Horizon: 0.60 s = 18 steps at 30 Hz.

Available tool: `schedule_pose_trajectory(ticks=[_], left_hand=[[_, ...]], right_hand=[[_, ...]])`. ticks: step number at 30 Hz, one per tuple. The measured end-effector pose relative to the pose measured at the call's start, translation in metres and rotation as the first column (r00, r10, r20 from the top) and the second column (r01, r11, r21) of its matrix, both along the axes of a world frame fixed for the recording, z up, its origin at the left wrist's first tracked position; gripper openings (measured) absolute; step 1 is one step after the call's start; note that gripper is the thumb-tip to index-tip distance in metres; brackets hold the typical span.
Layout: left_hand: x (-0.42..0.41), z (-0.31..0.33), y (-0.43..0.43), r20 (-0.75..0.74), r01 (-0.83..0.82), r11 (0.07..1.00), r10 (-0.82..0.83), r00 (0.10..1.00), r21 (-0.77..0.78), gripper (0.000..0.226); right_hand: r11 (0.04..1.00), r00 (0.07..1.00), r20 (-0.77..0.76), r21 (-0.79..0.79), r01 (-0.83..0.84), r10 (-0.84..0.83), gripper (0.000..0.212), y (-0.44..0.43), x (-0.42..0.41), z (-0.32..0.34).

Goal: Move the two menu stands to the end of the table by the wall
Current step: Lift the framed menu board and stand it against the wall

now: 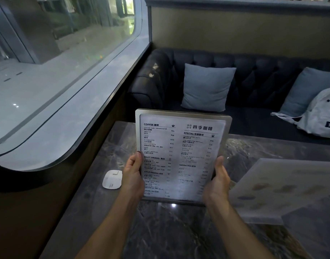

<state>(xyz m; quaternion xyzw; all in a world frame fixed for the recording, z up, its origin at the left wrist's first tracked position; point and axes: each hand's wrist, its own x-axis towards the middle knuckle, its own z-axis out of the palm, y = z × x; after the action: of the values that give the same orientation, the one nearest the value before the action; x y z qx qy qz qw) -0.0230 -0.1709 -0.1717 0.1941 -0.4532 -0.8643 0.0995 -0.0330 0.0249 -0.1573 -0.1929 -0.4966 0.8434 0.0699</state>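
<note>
A metal-framed menu stand [181,150] with a white printed drinks list is held upright above the dark marble table [169,230], its face toward me. My left hand [132,176] grips its lower left edge and my right hand [217,182] grips its lower right edge. A second menu stand [283,189], pale with blurred brown pictures, sits at the right side of the table and appears tilted. The wall with a curved window ledge [70,116] runs along the table's left end.
A small white oval device [112,179] lies on the table near the wall, just left of my left hand. A dark tufted sofa [253,75] beyond the table holds two grey cushions [207,86] and a white bag [321,113].
</note>
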Motion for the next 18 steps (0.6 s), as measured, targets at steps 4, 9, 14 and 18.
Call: schedule_pose_trajectory(ticks=[4, 9, 14, 18], left_hand=[[0.017, 0.002, -0.008, -0.002, -0.063, 0.998, 0.063, 0.998, 0.030, 0.023], [0.044, 0.011, -0.024, 0.030, -0.179, 0.977, 0.176, 0.984, 0.119, 0.020], [0.079, 0.013, -0.046, -0.009, -0.214, 0.958, 0.220, 0.975, 0.190, 0.018], [0.108, 0.015, -0.061, 0.004, -0.287, 0.940, 0.291, 0.957, 0.185, 0.019]], right_hand=[[0.994, 0.992, -0.057, 0.017, -0.112, 0.113, 0.046, -0.005, 0.002, -0.004], [0.975, 0.972, -0.086, 0.003, -0.220, 0.220, 0.032, -0.025, 0.011, -0.003], [0.962, 0.962, -0.043, 0.004, -0.271, 0.271, 0.036, -0.051, 0.025, -0.003], [0.942, 0.939, -0.073, 0.040, -0.335, 0.337, 0.035, -0.070, 0.040, 0.003]])
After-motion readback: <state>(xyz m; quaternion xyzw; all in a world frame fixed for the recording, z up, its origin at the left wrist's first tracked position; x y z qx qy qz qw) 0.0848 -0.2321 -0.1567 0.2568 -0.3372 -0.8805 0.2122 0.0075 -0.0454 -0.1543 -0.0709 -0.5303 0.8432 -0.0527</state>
